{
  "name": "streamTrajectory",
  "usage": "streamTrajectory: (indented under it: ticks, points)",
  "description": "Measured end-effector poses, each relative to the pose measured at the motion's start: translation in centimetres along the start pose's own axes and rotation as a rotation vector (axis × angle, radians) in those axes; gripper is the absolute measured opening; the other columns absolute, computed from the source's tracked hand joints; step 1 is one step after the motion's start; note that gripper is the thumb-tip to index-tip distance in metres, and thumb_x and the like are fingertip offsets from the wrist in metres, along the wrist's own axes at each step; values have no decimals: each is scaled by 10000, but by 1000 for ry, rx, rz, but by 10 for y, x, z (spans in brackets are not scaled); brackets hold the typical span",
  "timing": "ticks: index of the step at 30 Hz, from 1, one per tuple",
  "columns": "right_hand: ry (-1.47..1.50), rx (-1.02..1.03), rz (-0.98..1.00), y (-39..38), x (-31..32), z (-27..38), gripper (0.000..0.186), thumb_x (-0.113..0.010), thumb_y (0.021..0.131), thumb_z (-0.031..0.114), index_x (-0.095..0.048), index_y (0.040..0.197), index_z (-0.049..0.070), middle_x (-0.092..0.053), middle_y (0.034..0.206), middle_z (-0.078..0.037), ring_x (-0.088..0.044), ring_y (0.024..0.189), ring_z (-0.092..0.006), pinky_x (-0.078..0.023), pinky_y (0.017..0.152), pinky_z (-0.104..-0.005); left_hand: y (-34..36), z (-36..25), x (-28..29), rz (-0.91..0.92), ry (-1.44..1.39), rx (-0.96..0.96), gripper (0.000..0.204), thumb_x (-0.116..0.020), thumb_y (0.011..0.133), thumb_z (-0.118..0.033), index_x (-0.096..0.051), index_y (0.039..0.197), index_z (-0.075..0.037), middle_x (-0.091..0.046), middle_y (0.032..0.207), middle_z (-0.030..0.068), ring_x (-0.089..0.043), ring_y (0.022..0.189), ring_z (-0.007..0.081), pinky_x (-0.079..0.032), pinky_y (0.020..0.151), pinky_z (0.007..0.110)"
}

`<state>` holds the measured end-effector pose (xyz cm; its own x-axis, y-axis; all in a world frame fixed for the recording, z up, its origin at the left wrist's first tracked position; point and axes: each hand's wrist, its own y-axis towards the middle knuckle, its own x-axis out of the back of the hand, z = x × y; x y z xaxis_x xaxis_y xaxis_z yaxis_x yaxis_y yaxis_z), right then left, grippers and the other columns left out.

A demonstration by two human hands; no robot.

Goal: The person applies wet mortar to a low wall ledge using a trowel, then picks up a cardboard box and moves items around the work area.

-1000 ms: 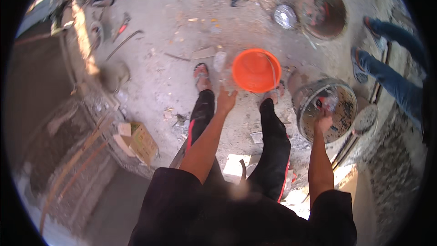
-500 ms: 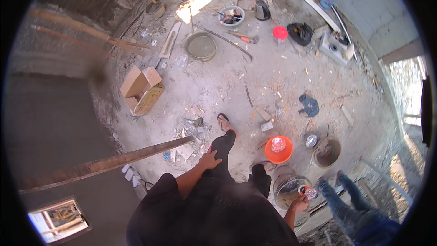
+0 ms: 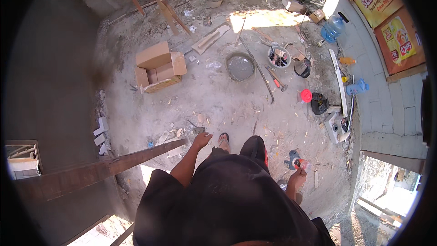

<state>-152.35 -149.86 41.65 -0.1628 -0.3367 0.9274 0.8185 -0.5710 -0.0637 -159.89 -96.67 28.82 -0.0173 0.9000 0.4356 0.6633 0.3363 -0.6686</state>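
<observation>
The dusty concrete floor is full of scraps. The right hand is closed on a small bottle with a red bit, low by the hip. The left hand hangs loose, holding nothing, above a foot. Farther off sit a pan, a box and a plank. The work looks unfinished.

Loose black short-sleeved shirt, dark trousers (red side stripe), open sandal on foot.

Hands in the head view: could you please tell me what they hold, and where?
Right hand grips a small clear bottle with red; grip point unclear. Left hand holds nothing.
</observation>
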Motion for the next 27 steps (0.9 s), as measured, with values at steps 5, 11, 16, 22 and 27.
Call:
streamTrajectory:
  ticks: [5,11,16,22,27]
  points:
    - [34,260,5,84,-64,108,249,-658,967,192,-735,1032,-35,-713,1023,-218,-690,954,-386,-529,830,-457,26,42,11,32,61,184,493,-589,947,-421,-732,1191,-17,-709,1204,257,-671,1148,421,-514,1014,472]
    - [214,445,18,149,-142,260,202,-688,935,173,-738,975,-18,-709,1000,-196,-694,893,-357,-531,791,-435,44,23,47,144,591,-123,313,-522,950,-256,-700,1124,-66,-738,1059,206,-711,1021,386,-542,913,513]
    - [259,541,197,202,-185,392,188,-664,942,160,-734,1009,-1,-716,994,-171,-688,906,-326,-515,807,-419,81,-26,59,-154,-295,179,410,-569,954,-364,-705,1199,-64,-726,1140,217,-670,1105,418,-526,968,469]
    - [264,691,161,254,-250,531,202,-689,950,184,-746,1019,3,-720,979,-167,-688,832,-290,-526,750,-398,167,-47,111,-198,-242,32,442,-583,963,-398,-704,1220,-60,-715,1156,231,-686,1068,397,-537,936,436]
    - [219,669,159,236,-275,647,229,-681,962,210,-745,1019,-3,-720,994,-174,-699,890,-321,-533,813,-411,231,-39,211,-38,146,122,429,-595,964,-397,-707,1208,-62,-720,1131,220,-702,1027,369,-549,901,427]
